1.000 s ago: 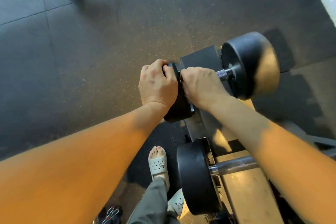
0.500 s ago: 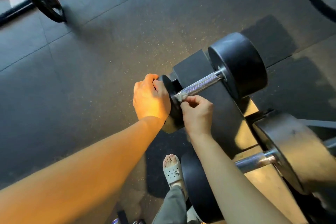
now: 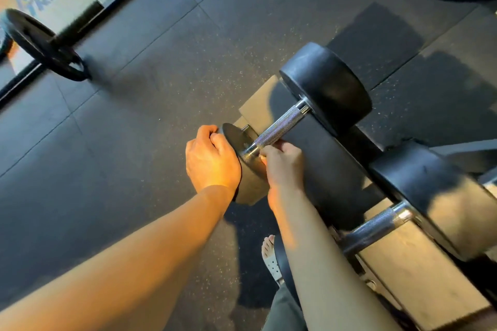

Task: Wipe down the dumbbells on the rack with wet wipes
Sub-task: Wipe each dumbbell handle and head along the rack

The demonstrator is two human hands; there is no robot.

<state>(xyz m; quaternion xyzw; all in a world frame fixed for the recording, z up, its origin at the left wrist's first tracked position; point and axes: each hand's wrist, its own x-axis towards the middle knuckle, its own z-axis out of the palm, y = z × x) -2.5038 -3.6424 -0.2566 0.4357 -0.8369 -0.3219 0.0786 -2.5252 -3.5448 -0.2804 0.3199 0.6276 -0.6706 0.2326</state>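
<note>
Gripping the near head of the dumbbell, the left hand is wrapping its curled fingers over the black disc's edge. The right hand is curling its fingers round the knurled handle just beside that head, and whether a wipe is lying under those fingers cannot be told. That dumbbell is lying across the dark rack, its far head pointing away from the person, and a second dumbbell is sitting on the rack to its right.
</note>
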